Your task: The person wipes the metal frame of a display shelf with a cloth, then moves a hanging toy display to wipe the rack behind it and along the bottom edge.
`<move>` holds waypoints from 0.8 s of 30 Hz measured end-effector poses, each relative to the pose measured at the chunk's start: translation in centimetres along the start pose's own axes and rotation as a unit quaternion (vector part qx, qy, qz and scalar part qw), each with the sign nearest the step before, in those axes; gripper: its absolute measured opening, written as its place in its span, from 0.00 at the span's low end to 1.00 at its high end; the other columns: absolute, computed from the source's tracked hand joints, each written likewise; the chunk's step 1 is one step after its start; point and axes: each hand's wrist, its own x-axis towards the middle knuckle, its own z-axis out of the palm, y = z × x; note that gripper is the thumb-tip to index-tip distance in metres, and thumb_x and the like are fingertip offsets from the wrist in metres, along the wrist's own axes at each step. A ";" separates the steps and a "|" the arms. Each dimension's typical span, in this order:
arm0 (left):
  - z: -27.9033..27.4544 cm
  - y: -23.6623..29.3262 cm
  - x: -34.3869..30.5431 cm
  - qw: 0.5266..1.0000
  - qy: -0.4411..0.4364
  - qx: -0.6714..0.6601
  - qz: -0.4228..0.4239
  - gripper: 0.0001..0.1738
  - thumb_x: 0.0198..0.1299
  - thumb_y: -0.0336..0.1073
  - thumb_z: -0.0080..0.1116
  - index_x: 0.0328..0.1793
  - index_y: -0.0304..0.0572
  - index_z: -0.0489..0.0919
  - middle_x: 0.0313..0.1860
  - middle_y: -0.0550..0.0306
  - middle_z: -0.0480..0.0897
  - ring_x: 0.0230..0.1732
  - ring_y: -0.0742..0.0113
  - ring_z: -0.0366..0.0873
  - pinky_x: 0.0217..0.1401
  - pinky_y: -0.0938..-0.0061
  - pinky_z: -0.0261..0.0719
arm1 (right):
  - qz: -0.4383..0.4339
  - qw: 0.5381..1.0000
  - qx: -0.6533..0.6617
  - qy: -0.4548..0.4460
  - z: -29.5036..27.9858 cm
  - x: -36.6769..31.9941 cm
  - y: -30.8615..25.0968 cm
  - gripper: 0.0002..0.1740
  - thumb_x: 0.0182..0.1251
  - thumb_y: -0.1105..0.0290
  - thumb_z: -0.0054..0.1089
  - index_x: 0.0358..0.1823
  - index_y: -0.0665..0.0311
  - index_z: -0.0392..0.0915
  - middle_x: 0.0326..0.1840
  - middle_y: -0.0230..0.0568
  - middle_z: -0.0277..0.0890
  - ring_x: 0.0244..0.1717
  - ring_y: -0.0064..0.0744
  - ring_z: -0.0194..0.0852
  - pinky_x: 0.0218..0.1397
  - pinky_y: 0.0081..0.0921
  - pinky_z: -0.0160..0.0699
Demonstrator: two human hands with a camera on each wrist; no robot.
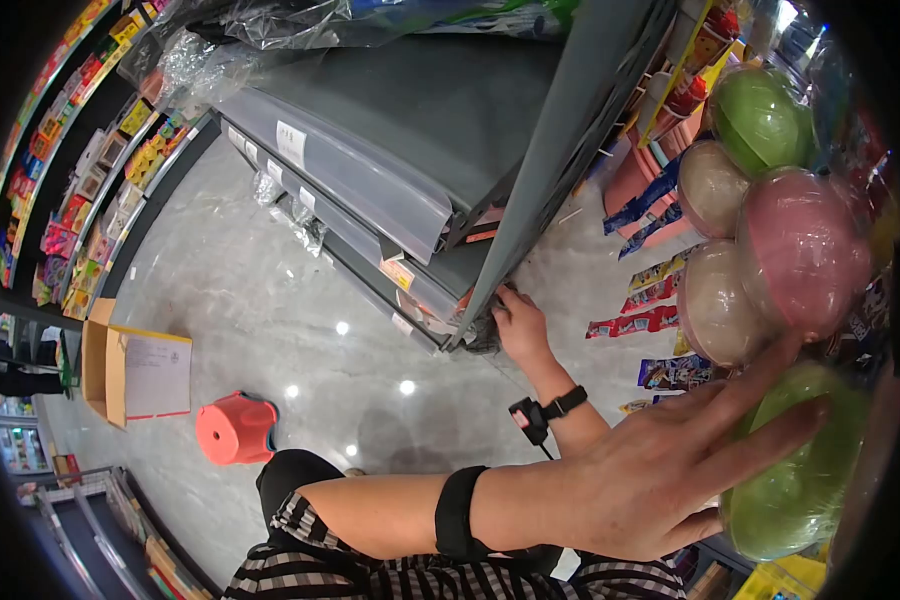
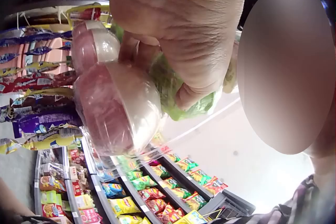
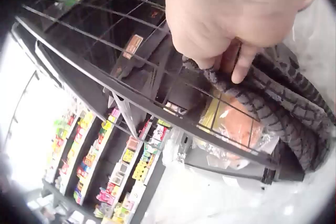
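Observation:
My left hand point(image 1: 670, 460) lies over a large green ball point(image 1: 790, 480) at the lower right, fingers spread across it and thumb underneath. This ball belongs to a plastic-wrapped cluster with a pink ball point(image 1: 800, 250), cream ones and another green one. In the left wrist view the left hand point(image 2: 184, 24) curls round the green ball point(image 2: 199, 103) beside the pink ball point(image 2: 115, 108). My right hand point(image 1: 520, 325) reaches to the foot of the grey shelf unit point(image 1: 420, 130). There its fingers point(image 3: 236, 61) pinch a dark ribbed item point(image 3: 273, 108) against a black wire rack point(image 3: 105, 50).
A red stool point(image 1: 235, 428) and an open cardboard box point(image 1: 135, 370) stand on the shiny grey floor to the left. Snack packets point(image 1: 640, 322) hang on the right, by the balls. An orange packet point(image 3: 236, 124) lies behind the wire rack. Stocked shelves line the far left aisle.

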 end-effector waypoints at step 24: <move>0.1 0.7 0.2 0.999 -0.014 -0.027 -0.011 0.57 0.40 0.27 0.68 0.78 0.45 0.48 0.77 0.30 0.38 0.67 0.30 0.61 0.62 0.54 0.74 | -0.087 0.907 -0.375 -0.172 2.5 -1.6 -1.6 0.23 0.59 0.68 0.57 0.58 0.58 0.73 0.44 0.46 0.80 0.48 0.44 0.79 0.47 0.37 0.80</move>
